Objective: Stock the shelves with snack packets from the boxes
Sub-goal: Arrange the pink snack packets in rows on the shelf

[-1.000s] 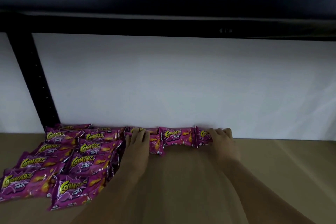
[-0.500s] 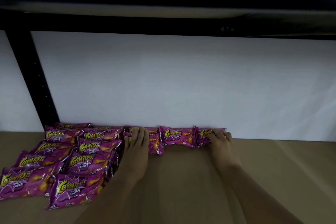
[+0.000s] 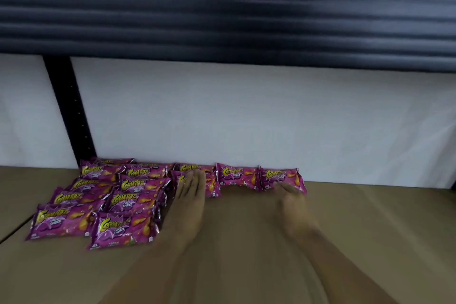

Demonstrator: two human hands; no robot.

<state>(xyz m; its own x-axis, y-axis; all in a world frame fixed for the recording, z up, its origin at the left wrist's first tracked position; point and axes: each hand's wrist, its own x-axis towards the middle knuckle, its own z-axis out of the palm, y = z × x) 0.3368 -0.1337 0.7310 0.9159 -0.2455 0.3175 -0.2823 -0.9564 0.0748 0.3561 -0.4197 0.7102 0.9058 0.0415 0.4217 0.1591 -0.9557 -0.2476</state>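
Several packets (image 3: 138, 186) are being laid flat in overlapping rows at lower left on the shelf (image 3: 370, 229), against the white back panel (image 3: 246, 118), seemingly for tidy packing. The left hand (image 3: 190, 187) is being rested flat, fingers together, on one packet; the right hand (image 3: 291, 195), blurred, is being held open at the end packet (image 3: 281, 176).

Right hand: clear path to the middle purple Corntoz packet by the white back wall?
Probably yes. The right hand rests beside it at the end packet; the middle purple packet lies uncovered, nothing between.
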